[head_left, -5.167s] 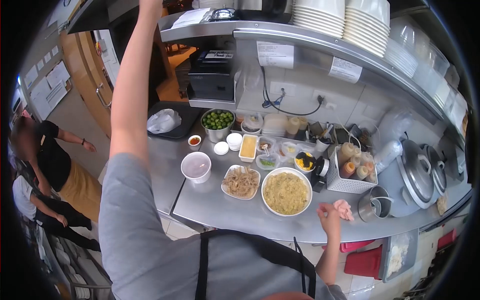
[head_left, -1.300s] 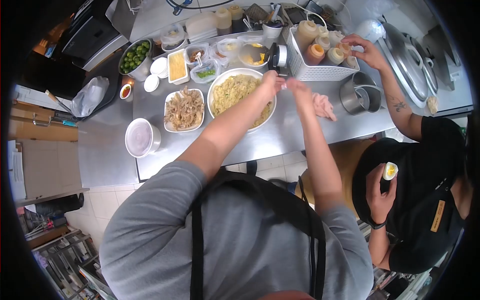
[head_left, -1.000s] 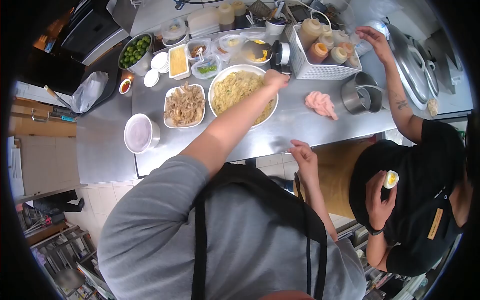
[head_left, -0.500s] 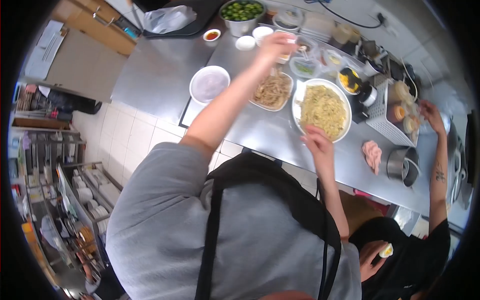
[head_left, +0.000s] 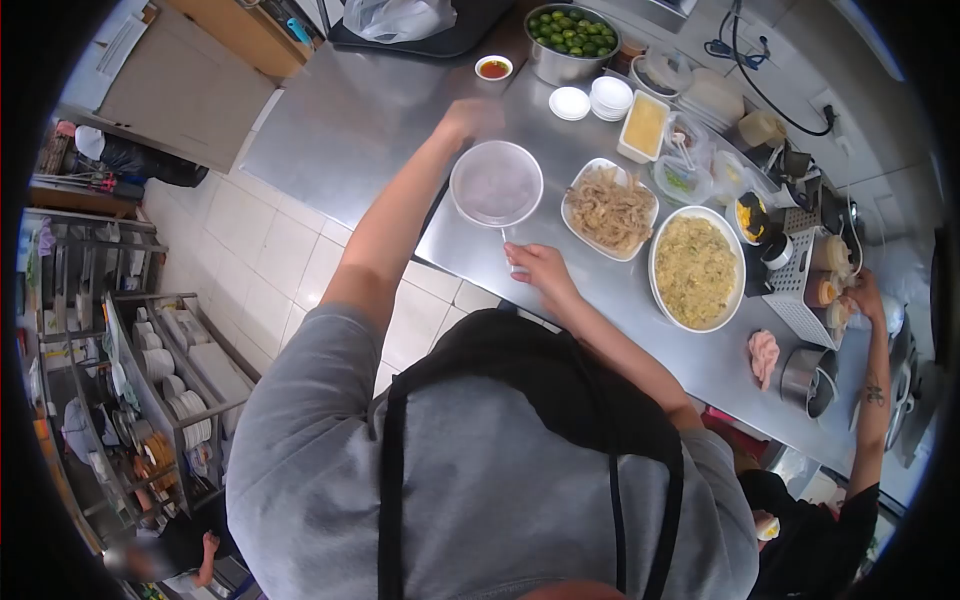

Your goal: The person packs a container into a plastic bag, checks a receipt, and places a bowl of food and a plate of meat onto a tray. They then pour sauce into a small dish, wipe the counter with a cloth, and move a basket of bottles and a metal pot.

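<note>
My right hand (head_left: 540, 268) is closed around the thin handle of a round white-rimmed strainer (head_left: 496, 183), which is over the steel counter (head_left: 350, 130). My left hand (head_left: 472, 120) is just above and left of the strainer's rim, smeared by motion; its fingers cannot be made out. Right of the strainer lies a square white dish of shredded brownish food (head_left: 610, 208). Beside that, an oval white dish holds a yellowish chopped mixture (head_left: 697, 268). A small bowl of red sauce (head_left: 493, 69) sits beyond my left hand.
At the back are a steel pot of green fruits (head_left: 570, 35), small white dishes (head_left: 611, 98) and a tub of yellow food (head_left: 643, 127). To the right, a co-worker's hand (head_left: 865, 296) touches bottles in a white basket (head_left: 795, 290). A pink cloth (head_left: 763, 358) lies near metal rings (head_left: 808, 382).
My left hand has moved from the back containers toward the strainer. My right hand has left the oval dish and taken hold of the strainer's handle. The view has shifted.
</note>
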Tool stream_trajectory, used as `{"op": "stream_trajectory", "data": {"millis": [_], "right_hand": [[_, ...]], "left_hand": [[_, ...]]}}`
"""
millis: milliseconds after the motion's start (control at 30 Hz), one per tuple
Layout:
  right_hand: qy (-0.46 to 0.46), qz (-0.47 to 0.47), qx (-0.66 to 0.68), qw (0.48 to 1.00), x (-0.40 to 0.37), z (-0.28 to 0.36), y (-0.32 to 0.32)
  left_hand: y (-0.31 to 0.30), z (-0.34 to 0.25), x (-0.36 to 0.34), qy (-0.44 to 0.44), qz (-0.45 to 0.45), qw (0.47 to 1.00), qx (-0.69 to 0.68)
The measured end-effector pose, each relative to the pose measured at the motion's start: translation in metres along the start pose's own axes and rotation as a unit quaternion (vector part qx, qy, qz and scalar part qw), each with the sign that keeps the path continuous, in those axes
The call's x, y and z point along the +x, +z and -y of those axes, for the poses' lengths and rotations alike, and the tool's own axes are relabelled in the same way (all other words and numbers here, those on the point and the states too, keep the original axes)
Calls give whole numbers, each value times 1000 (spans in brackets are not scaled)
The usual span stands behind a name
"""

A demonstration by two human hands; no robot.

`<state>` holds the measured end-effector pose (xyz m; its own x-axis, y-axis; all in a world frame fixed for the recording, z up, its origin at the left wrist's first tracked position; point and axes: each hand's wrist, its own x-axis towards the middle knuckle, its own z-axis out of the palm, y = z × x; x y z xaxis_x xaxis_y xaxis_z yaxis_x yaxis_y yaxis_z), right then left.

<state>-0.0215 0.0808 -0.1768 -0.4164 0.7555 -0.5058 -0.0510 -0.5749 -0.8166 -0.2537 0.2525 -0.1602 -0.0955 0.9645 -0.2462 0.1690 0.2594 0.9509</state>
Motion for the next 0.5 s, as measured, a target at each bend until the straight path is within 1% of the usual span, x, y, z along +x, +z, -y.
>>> {"op": "stream_trajectory", "data": {"millis": [33,67,100,167,200,233,267,300,333,367,400,433,467,500], "right_hand": [[-6,-12,-41,999,12,-9,-2],[-12,-23,-82,996,25,-16,-5],[-11,-26,-82,996,34,-16,-7],[-71,-48,-236,968,54,-14,-11],[-71,-50,-235,968,59,-16,-12],[-135,-78,-314,936,64,-18,-13],[-198,-106,-390,893,69,-20,-14],[-198,-108,-389,893,68,-15,-12],[-245,-110,-423,865,64,-11,-12],[-292,-112,-455,834,61,-7,-10],[-292,-113,-455,833,62,-9,-9],[-273,-129,-494,816,64,-12,-8],[-254,-151,-531,794,67,-12,-9],[-240,-138,-546,790,66,-11,-9]], "left_hand": [[0,10,8,-75,70,994,-23],[-2,19,15,-149,140,978,-44],[-2,22,16,-149,142,978,-45],[-4,30,14,-197,271,941,-39],[-5,32,11,-200,294,933,-51],[-5,33,9,-200,296,933,-50],[-4,34,8,-196,285,938,-20],[-3,35,6,-192,273,943,9],[-1,37,2,-192,274,942,9],[1,38,-2,-143,231,961,48],[2,38,-6,-95,187,974,87],[1,56,-2,-91,190,974,88],[-2,86,9,-78,188,979,33],[-3,93,23,-56,191,980,-21]]}}
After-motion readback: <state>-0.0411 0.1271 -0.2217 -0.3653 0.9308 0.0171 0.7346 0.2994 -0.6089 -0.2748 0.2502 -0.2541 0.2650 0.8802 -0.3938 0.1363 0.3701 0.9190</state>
